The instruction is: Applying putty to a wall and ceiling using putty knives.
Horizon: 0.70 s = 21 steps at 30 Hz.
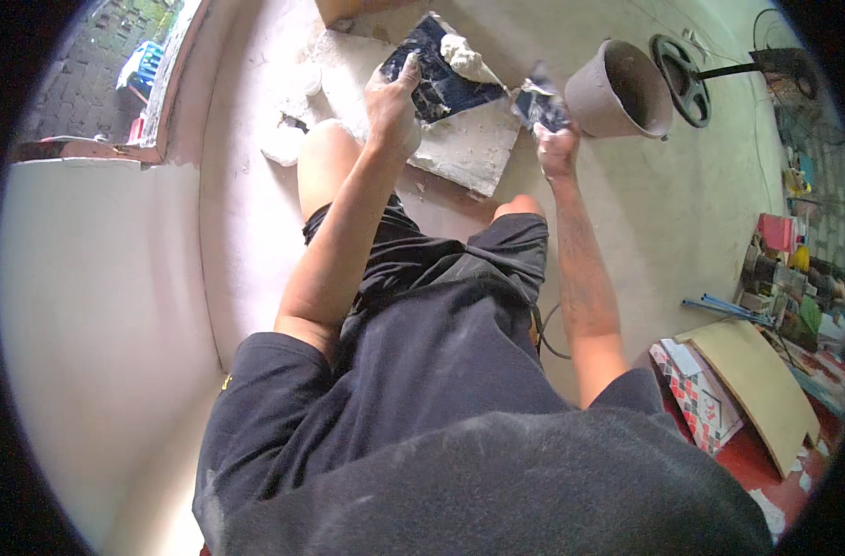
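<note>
My left hand (394, 100) is closed on the near left edge of a dark square board (443, 96), its thumb lying on top. A lump of white plaster (461, 56) sits toward the far right of that board, and thin white smears cover the rest. Closed round a dark flat scraper (540, 104) is my right hand (558, 153), just right of the board and apart from it. Motion blurs the scraper, and white paste marks it. Under both hands lies a plaster-spattered white slab (482, 153).
A grey bucket (594, 93) stands tilted right of my right hand, beside a black spoked wheel (680, 83) on a bar. White lumps (281, 144) lie by my left knee. Left is a pale wall (98, 306); boards (751, 380) and clutter line the right.
</note>
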### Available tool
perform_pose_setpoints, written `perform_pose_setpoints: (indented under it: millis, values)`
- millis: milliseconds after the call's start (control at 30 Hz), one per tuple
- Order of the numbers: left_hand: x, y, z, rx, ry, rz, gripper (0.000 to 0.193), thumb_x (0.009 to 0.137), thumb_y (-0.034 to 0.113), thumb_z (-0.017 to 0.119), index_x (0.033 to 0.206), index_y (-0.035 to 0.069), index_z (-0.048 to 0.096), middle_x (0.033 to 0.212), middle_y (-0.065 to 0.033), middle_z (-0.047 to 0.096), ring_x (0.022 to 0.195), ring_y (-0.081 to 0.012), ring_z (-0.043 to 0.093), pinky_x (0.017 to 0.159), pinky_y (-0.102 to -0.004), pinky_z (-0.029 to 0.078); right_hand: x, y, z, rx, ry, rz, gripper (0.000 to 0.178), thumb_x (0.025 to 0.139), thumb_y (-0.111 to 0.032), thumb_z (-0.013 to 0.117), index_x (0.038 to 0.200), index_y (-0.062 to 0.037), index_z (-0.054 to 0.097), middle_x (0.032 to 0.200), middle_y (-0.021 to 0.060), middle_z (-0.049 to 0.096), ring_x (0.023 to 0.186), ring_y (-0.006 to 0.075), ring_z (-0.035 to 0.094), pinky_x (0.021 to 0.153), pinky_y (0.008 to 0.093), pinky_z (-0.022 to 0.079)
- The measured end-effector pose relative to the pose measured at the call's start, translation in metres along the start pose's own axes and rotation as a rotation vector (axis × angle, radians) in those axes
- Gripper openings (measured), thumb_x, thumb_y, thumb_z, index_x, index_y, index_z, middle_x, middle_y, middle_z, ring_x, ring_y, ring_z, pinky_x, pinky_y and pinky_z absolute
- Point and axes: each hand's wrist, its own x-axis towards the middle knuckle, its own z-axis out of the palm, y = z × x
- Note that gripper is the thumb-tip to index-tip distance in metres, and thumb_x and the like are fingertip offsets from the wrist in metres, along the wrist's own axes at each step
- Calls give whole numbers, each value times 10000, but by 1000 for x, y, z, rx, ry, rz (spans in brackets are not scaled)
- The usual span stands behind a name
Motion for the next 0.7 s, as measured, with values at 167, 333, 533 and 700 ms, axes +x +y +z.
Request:
perform_pose_setpoints:
  millis: [167, 333, 533, 700]
  values:
    - [-3, -5, 2, 201, -33, 387, 193, 821, 85, 650, 950, 7, 529, 814, -49, 595, 673, -102, 540, 614, -218, 457, -18, -34, -9, 610, 146, 380, 260, 682, 17, 587, 940, 12, 557, 880, 60, 592, 775, 172, 590, 749, 289, 483]
    - [-23, -25, 19, 630, -91, 700, 167, 817, 91, 650, 914, 13, 539, 803, -26, 556, 706, -106, 486, 661, -228, 419, -22, -28, -13, -13, 121, 18, 203, 704, -50, 585, 895, 17, 595, 841, 99, 624, 742, 234, 611, 687, 310, 478]
    - [-39, -35, 35, 720, -141, 938, 137, 825, 80, 625, 882, 20, 515, 733, -36, 539, 680, -100, 478, 641, -224, 413, -30, -49, -10, -192, 242, -173, 249, 662, -22, 591, 911, -6, 610, 807, 162, 627, 701, 309, 604, 676, 370, 473]
    - [-33, -34, 34, 580, -77, 806, 133, 845, 70, 603, 932, 15, 518, 793, -50, 568, 682, -106, 501, 638, -233, 432, -35, -75, -18, 530, 214, 242, 245, 729, -6, 553, 969, 38, 564, 881, 62, 619, 814, 161, 590, 754, 294, 463]
